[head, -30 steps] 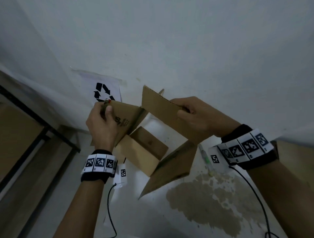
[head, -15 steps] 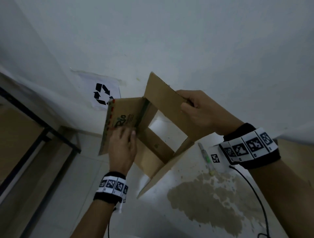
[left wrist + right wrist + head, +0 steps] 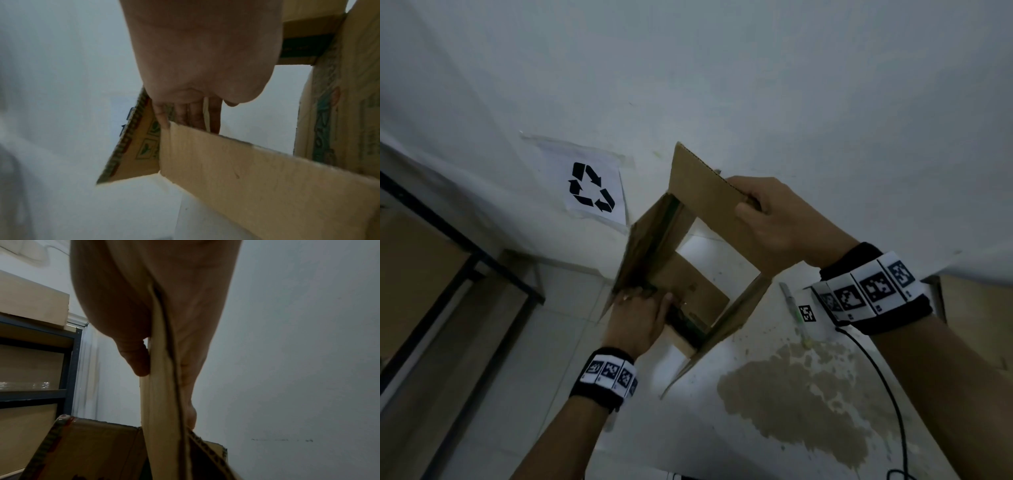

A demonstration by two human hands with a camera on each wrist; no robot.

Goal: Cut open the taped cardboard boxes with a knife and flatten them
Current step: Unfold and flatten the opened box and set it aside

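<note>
Cardboard box (image 3: 698, 240) held up in the air between both hands, opened into a hollow sleeve, wall visible through it. Right hand (image 3: 774, 219) pinches the upper panel's edge: thumb (image 3: 135, 360) on one face, fingers (image 3: 191, 402) on the other, cardboard sandwiched between. Left hand (image 3: 635, 320), lower and nearer the body than the right, has straight fingers (image 3: 197, 116) pressed flat on the printed side panel just beside a fold; not curled round anything. Plain flap (image 3: 257, 175) angles below the left hand. Green pen-like tool (image 3: 792, 305) lies on a white surface (image 3: 722, 428) just left of the right wrist; can't tell if it's the knife. Recycling sign (image 3: 590, 186) taped on the wall above the left hand. Dark-framed shelf (image 3: 69, 356) with boxes (image 3: 30, 303) on it beyond the right thumb. Tagged wristbands (image 3: 873, 291) on both wrists, cable off the right one.
</note>
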